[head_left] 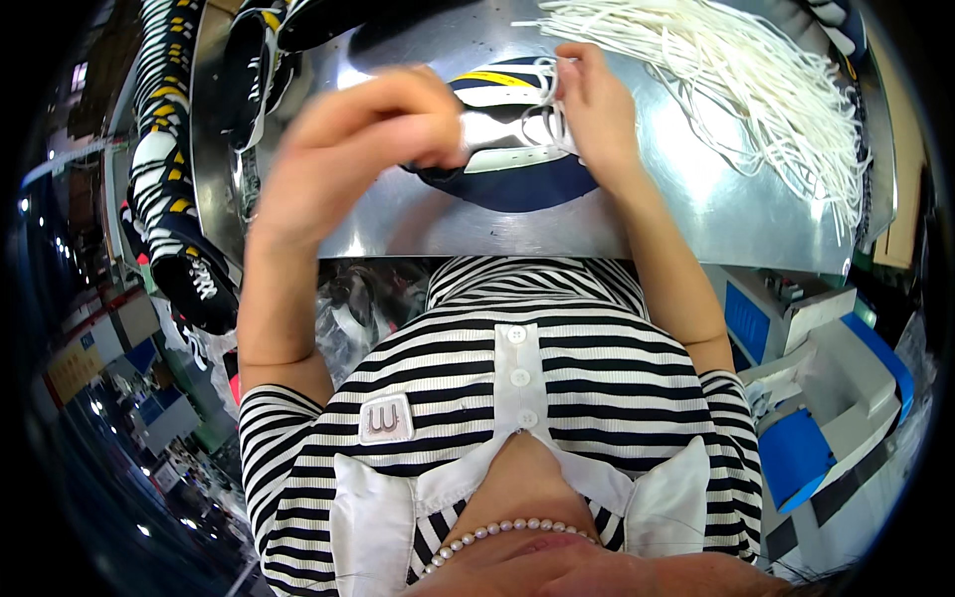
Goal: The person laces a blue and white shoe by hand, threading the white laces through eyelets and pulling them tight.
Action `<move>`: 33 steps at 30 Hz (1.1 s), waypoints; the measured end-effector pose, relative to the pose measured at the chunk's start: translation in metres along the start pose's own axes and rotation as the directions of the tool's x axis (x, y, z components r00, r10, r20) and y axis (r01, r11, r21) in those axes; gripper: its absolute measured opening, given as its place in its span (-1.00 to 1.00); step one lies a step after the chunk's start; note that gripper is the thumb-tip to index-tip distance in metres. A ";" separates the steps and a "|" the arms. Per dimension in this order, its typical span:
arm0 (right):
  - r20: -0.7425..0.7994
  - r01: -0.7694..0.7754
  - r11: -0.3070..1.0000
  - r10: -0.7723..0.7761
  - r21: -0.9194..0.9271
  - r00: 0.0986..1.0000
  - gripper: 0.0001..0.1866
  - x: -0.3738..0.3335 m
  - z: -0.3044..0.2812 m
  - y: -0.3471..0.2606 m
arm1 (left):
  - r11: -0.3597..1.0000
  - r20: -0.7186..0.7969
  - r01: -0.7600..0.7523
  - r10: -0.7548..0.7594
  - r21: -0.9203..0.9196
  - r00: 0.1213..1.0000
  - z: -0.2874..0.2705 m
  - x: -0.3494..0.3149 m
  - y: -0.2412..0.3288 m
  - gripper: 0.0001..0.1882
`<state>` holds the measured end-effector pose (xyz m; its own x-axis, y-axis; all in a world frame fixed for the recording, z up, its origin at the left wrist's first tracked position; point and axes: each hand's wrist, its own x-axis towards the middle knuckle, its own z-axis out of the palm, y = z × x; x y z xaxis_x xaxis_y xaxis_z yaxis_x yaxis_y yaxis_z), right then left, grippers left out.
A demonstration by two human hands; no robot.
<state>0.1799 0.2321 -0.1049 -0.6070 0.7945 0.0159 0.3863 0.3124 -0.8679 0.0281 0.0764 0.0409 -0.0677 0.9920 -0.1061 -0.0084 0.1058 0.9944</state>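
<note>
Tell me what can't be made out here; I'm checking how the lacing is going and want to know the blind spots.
Head view only:
- Shoe: its middle is covered by the left hand; how far it is laced cannot be told.
- Right hand: the fingertips blur into the white lace, so the grip is unclear.
- Loose laces: cut off by the top edge.
- Shoes at left: bent and dimmed by the rim.

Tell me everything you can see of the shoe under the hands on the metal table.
The dark navy shoe with white panels and a yellow stripe lies on the shiny metal table, between the two hands. Its upper looks like smooth synthetic leather. The right hand pinches a white lace at its eyelets; the left hand covers its left end, grip hidden. Its toe and sole cannot be seen.
</note>
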 end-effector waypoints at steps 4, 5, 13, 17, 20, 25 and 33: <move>0.046 -0.059 0.976 0.050 0.209 0.998 -0.74 0.007 -0.005 0.002 | 0.536 -0.181 0.063 0.170 0.842 0.969 0.027 0.005 -0.072 -0.75; 0.055 -0.064 0.966 0.052 0.251 0.997 -0.75 0.008 -0.005 0.001 | 0.412 -0.228 0.104 0.265 0.905 0.937 0.033 0.012 -0.084 -0.74; 0.124 -0.060 0.980 0.037 0.189 0.992 -0.70 0.013 -0.008 0.005 | 0.552 -0.571 0.417 0.135 0.722 0.810 0.044 0.057 -0.117 -0.72; 0.069 0.020 0.998 -0.025 0.060 0.997 -0.69 0.018 0.000 0.023 | 0.472 -0.548 0.403 0.222 0.784 0.806 0.049 0.064 -0.117 -0.72; 0.053 0.020 0.999 -0.022 0.038 0.998 -0.69 0.017 0.000 0.024 | 0.471 -0.542 0.408 0.189 0.782 0.819 0.051 0.069 -0.115 -0.74; 0.034 0.034 0.999 -0.033 -0.002 0.999 -0.70 0.016 -0.001 0.024 | 0.525 -0.529 0.377 0.172 0.763 0.831 0.049 0.073 -0.119 -0.77; 0.033 0.033 0.999 -0.033 -0.002 0.999 -0.70 0.019 0.001 0.029 | 0.494 -0.496 0.369 0.153 0.787 0.855 0.046 0.077 -0.118 -0.77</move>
<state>0.1792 0.2556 -0.1298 -0.6418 0.7663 0.0286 0.3669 0.3396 -0.8661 0.0695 0.1431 -0.0847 -0.5542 0.8302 0.0606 0.7562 0.4718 0.4533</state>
